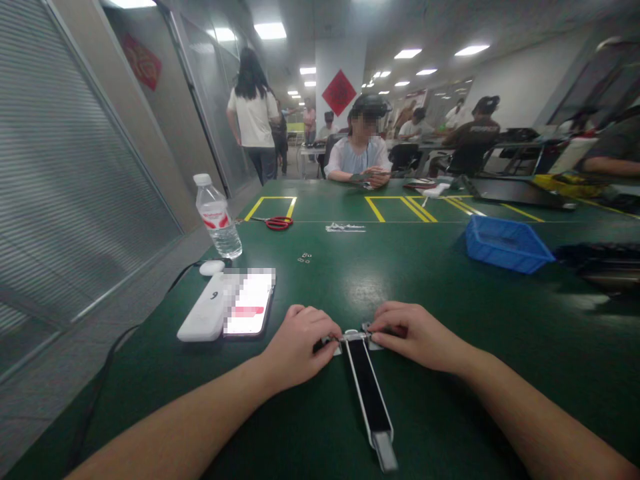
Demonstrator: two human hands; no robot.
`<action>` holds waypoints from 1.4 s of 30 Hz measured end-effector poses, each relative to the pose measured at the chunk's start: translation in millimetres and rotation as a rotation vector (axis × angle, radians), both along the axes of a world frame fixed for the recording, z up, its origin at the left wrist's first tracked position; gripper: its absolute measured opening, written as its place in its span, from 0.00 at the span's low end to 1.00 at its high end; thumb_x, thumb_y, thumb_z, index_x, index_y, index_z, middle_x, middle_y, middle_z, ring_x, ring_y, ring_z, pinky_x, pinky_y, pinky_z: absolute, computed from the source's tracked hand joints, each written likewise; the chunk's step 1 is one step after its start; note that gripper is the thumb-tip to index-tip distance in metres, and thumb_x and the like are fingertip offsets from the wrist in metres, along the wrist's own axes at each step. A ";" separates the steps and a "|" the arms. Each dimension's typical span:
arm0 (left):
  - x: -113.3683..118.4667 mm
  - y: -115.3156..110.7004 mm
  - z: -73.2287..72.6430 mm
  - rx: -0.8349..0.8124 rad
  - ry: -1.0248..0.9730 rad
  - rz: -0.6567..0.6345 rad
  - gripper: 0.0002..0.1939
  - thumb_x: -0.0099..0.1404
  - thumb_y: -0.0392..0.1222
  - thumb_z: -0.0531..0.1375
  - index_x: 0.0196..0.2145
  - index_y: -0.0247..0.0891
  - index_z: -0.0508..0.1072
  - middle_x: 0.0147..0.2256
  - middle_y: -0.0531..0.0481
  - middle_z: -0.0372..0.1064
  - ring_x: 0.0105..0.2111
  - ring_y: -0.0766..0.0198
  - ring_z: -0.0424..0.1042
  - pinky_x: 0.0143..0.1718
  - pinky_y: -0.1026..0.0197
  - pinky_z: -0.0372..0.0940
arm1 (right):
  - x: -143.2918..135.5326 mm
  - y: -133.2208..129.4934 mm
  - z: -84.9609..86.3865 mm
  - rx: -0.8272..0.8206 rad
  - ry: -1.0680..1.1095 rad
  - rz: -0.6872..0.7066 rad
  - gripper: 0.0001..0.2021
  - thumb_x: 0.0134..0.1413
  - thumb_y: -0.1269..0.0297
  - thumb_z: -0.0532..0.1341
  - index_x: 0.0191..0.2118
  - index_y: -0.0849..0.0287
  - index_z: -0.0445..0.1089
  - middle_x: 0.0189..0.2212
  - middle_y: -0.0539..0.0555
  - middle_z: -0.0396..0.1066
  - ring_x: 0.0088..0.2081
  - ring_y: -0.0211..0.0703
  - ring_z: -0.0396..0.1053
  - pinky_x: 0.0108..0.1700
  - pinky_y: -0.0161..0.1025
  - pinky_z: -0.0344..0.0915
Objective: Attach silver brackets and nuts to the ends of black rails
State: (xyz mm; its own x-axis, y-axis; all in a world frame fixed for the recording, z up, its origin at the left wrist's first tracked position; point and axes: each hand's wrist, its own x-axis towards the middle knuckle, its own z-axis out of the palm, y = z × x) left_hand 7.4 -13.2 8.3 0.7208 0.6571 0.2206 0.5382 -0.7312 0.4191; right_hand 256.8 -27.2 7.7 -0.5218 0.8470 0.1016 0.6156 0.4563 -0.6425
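Taking the top end of the long black strip (pixel 371 397) as the middle of a clock, the strip lies flat on the green table (pixel 310 440), its tail running out between 5 and 6 o'clock. The left hand (pixel 303 343) is at 9, finger and thumb pinched together on a small metal piece (pixel 339 342) at the strip's left corner. The right hand (pixel 420 337) is at 3, finger and thumb slightly parted around a metal clip (pixel 367 327) at the right corner.

Out at 10 stands a clear bottle (pixel 220 230), upright and capped, partly filled with clear liquid. A closed white case (pixel 211 268) sits near its base, and below that a phone (pixel 249 300) lies lit beside a white power bank (pixel 200 317). At 2 is a blue tray (pixel 507 257), open at the top. Red-handled scissors (pixel 279 223) and a few tiny rings (pixel 305 255) lie towards 11, and thin pale strips (pixel 345 228) at 12
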 end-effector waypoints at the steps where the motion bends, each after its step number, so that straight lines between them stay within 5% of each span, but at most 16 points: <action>1: -0.1 0.1 -0.5 -0.001 -0.003 -0.001 0.06 0.62 0.34 0.57 0.37 0.40 0.72 0.37 0.52 0.73 0.39 0.60 0.68 0.43 0.55 0.53 | -0.2 -0.2 0.0 0.000 -0.010 -0.016 0.07 0.58 0.66 0.60 0.40 0.59 0.74 0.34 0.53 0.68 0.29 0.35 0.63 0.31 0.34 0.60; 42: -0.8 0.9 -1.6 0.011 -0.008 -0.008 0.06 0.62 0.34 0.57 0.36 0.41 0.72 0.36 0.53 0.73 0.39 0.60 0.69 0.43 0.55 0.53 | -2.2 -2.8 -0.7 -0.011 -0.019 -0.012 0.03 0.56 0.70 0.59 0.37 0.60 0.69 0.33 0.51 0.64 0.28 0.34 0.60 0.30 0.33 0.59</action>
State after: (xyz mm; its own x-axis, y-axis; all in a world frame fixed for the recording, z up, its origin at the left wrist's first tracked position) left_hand 6.6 -12.3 6.7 0.7245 0.6485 0.2336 0.5288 -0.7403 0.4152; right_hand 254.6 -30.0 7.0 -0.5130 0.8544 0.0826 0.6334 0.4417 -0.6354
